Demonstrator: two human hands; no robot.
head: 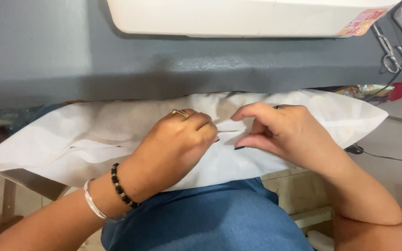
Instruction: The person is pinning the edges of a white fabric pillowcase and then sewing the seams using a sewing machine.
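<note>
- The white fabric (94,139) is a thin, matte, slightly crumpled sheet, long and tapering to soft points at both ends; it lies across the person's lap, its far edge tucked under the near edge of the grey table (117,60).
- The left hand (177,139) is curled into a loose fist on the middle of the fabric, fingertips pinching a small fold of it; a gold ring sits on one finger.
- The right hand (280,130) faces it, thumb and bent fingers pinching the same fold from the other side, nails dark; the pinched ridge of cloth runs between the two sets of fingertips, which are just beside each other.
- A black bead bracelet (122,186) and a plain silver bangle (94,204) circle the left wrist.
- Blue cloth (210,218), smooth and denim-like, covers the lap below the fabric's near edge.
- A white sewing machine (238,16), smooth, hard and rounded, stands at the far edge of the table; a pink and yellow rectangular label (361,23) is stuck on its right corner.
- Metal scissors (389,51) hang at the table's far right corner, beside a dark cable.
</note>
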